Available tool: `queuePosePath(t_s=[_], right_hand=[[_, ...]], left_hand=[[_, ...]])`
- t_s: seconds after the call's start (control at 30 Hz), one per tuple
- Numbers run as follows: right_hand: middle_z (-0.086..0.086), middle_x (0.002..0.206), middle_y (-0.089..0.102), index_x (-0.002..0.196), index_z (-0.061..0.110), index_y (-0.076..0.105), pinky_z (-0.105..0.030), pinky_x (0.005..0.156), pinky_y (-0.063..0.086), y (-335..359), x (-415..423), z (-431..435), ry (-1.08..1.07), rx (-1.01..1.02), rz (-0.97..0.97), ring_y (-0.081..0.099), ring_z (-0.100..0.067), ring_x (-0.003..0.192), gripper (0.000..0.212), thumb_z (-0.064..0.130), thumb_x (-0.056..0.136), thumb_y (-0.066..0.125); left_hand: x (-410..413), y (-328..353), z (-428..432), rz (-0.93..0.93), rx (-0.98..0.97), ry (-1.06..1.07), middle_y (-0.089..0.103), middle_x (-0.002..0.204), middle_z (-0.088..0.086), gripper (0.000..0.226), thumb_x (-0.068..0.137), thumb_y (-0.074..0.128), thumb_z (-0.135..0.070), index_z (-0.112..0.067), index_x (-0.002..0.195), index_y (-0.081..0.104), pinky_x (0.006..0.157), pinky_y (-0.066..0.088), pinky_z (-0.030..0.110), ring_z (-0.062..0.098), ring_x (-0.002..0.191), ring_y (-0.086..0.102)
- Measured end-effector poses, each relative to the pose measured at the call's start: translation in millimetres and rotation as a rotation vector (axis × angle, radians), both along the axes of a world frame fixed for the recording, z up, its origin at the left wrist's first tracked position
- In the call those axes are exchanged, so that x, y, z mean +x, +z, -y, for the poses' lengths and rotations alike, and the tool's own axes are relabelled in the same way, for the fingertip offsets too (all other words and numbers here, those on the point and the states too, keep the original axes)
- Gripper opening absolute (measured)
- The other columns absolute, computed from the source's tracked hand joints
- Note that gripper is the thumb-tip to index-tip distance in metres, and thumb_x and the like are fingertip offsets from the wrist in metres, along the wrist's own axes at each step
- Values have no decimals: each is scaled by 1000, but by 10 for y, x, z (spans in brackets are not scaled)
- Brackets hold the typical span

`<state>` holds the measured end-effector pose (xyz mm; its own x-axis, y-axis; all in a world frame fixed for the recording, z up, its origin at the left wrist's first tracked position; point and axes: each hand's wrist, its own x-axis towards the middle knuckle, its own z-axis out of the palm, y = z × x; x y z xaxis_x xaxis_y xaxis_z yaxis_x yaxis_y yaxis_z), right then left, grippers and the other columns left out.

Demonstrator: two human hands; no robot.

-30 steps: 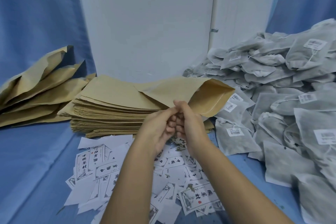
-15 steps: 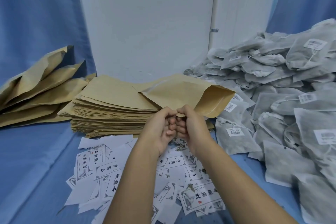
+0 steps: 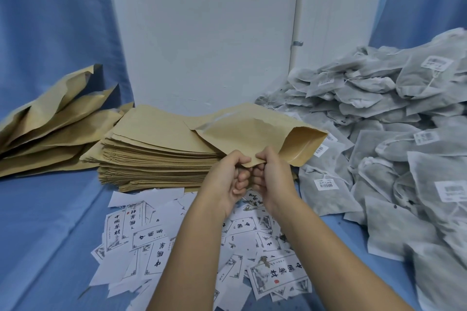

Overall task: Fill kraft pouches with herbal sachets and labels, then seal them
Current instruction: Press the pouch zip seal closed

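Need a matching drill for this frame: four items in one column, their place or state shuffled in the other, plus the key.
Items
1. held pouch
2. pouch stack
3. sachets
4. labels

Place or state
A. grey heap at right
B. white, scattered nearest the camera, under the forearms
C. flat pile, centre-left
D. pinched by left hand and right hand, mouth open toward the right

Pairs: 1-D, 2-C, 3-A, 4-B
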<state>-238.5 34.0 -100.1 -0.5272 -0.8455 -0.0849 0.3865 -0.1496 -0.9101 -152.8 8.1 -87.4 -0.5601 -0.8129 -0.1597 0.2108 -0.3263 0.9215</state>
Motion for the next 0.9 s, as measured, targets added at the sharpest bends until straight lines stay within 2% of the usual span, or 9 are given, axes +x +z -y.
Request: queuePosePath(t_s=[0.13,0.27,0.43,0.57,0.77,0.9], right_hand=[[6,39,27,54,18,31,-18,33,17,-4,7,-1,14,22,-1,18,-10,32,36,21,87,45],[2,45,34,55,18,33,-17,35,21,-6,-6,12,-38,49,-74,24,-10,34,33,20,85,45],[8,38,32,59,17,35,-15,35,22,8,-52,-5,-112,31,-28,25,-7,31,30,17,86,47],[8,38,28,58,18,32,-15,33,18,13,-82,-9,-72,31,2,20,-7,31,32,19,87,45],[9,37,30,59,18,34,-15,32,18,39,-93,-21,-113,44,22,22,-6,30,31,19,88,46],[10,36,30,60,18,33,-16,32,18,44,-86,-16,-128,49,22,21,-6,29,28,15,86,44]], left_hand=[[28,15,15,10,11,1,27,31,-6,63,89,43,-15,-15,25,43,32,13,15,5,25,19],[45,24,20,18,10,19,27,31,-6,60,87,45,-14,-18,27,43,31,13,15,6,25,19],[46,33,11,48,-6,27,28,32,-5,56,86,47,-13,-16,30,44,29,14,15,6,25,18],[49,31,22,50,-5,31,27,31,-6,60,86,46,-14,-16,26,42,29,14,15,6,25,18],[73,19,59,28,44,61,24,31,-6,58,86,46,-13,-15,28,42,28,12,15,5,24,16],[80,43,55,22,86,140,23,32,-6,41,84,47,-13,-12,44,38,28,11,14,6,24,15]])
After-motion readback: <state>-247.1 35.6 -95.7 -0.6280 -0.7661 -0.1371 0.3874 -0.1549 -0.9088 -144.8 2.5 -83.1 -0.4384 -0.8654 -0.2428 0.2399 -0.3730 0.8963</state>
